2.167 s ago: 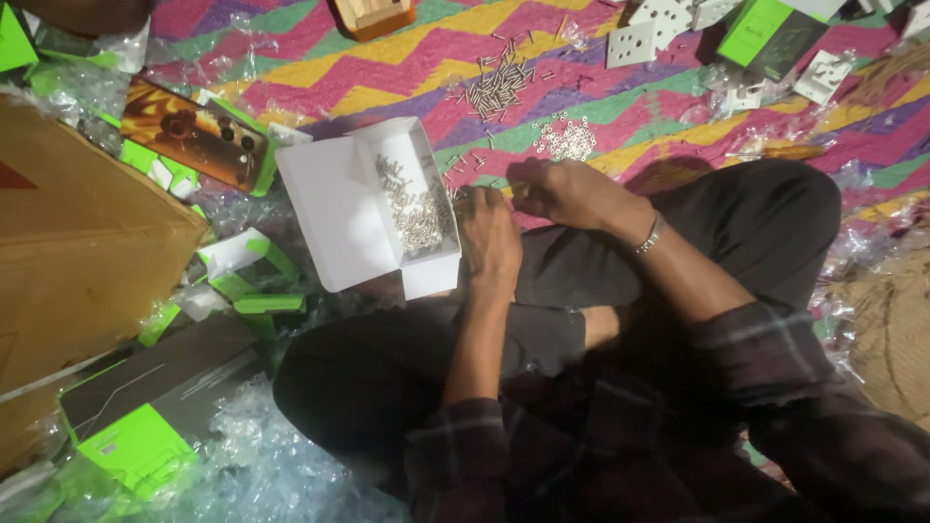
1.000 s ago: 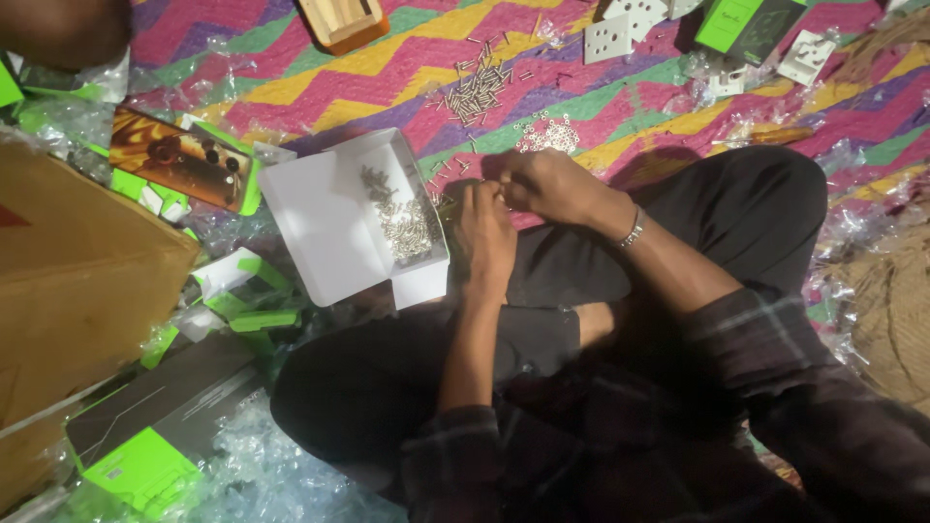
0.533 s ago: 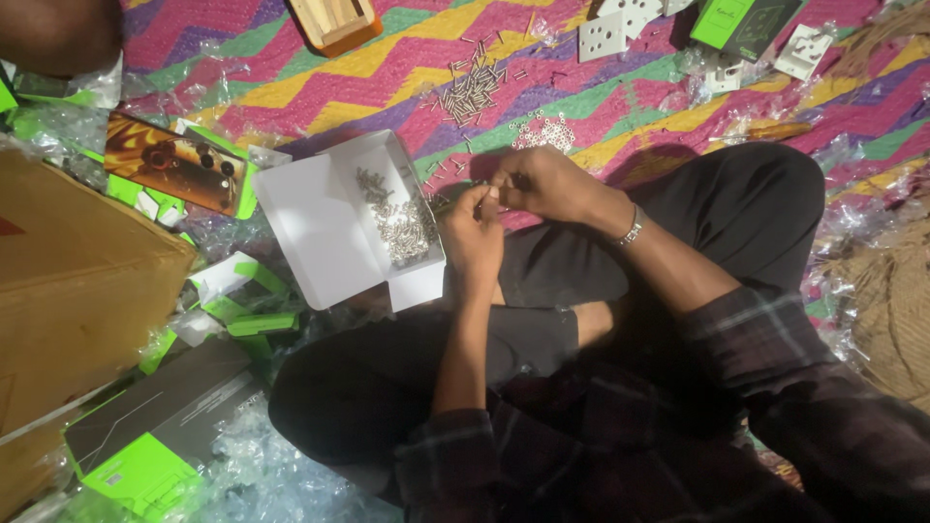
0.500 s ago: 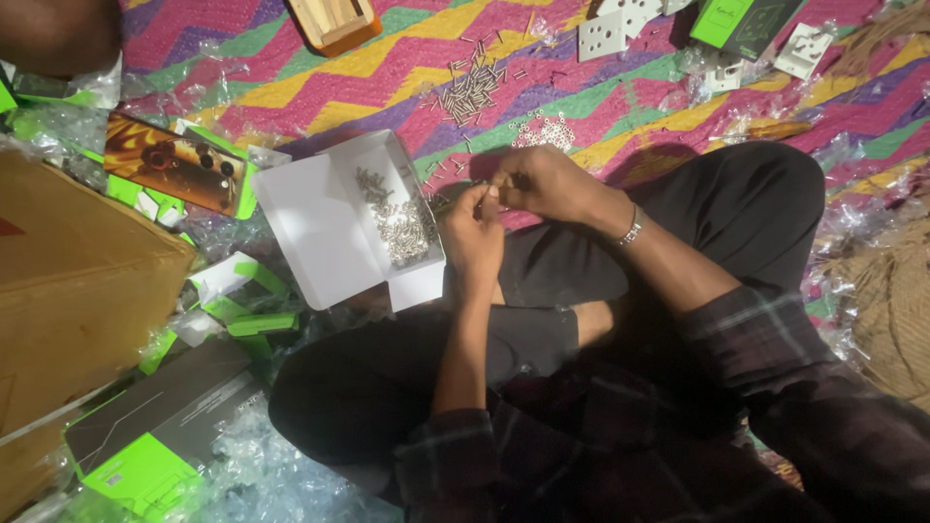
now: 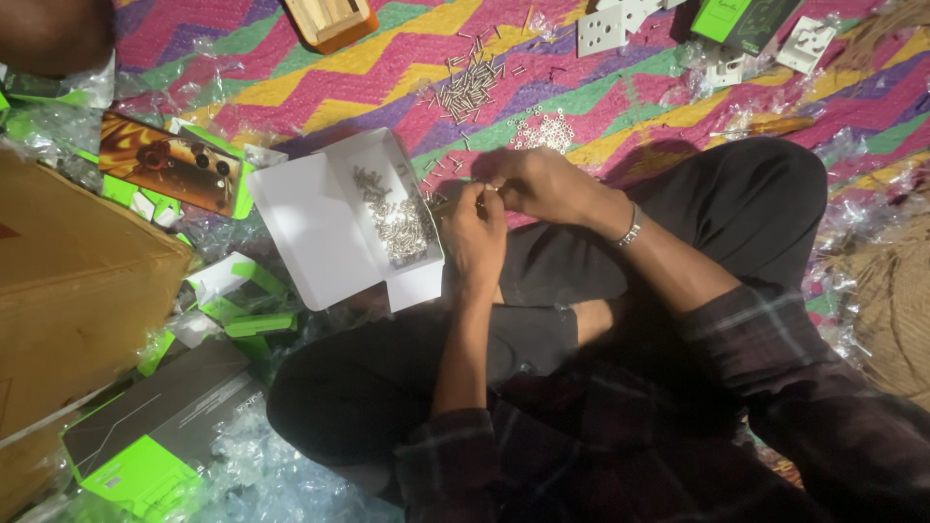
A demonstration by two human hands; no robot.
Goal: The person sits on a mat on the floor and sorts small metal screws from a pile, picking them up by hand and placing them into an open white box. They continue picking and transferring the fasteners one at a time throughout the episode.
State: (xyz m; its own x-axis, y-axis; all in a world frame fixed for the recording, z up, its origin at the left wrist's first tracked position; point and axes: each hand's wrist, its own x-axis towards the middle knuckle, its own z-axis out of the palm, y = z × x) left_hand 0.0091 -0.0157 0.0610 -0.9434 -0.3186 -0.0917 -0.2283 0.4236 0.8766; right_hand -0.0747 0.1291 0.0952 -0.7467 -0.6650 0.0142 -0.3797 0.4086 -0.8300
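Both hands meeting right over the lap, fingertips pinched together on something tiny and shiny, probably one small silver metal screw (image 5: pixel 491 189) held between them. Left hand (image 5: pixel 475 237) coming up from below with fingers narrowed to a pinch, right hand (image 5: pixel 542 184) curled in from the right side, fingers also closed down small on the same spot. Too little and too blurry to call the long axis of that piece, so not guessing there. Thin metal bracelet (image 5: pixel 631 230) sitting on the right wrist.

Just left of the left fingers, nearly touching the knuckles: open white cardboard box (image 5: pixel 320 232) with its lid flap folded out flat, and a loose heap of small silver screws (image 5: pixel 397 218) piled along the side nearest the fingers. So left hand clearly the closer one to that heap, short hop sideways, right hand would need to cross over.

Further out beyond the fingertips, on the pink, yellow and green zigzag woven mat (image 5: pixel 291 87): cluster of small pale metal washers (image 5: pixel 542 131) just past the right fingers, then a scatter of longer silver pins (image 5: pixel 470 92) a bit further, lying every which way.

Way out at the far edge: white plastic switch plates (image 5: pixel 605 29) and a wooden block (image 5: pixel 329 19). Off to the left, well apart from the fingers, a big brown cardboard carton (image 5: pixel 77 300) and green and black packaging boxes (image 5: pixel 145 446) sitting in crinkly clear plastic wrap (image 5: pixel 252 475).
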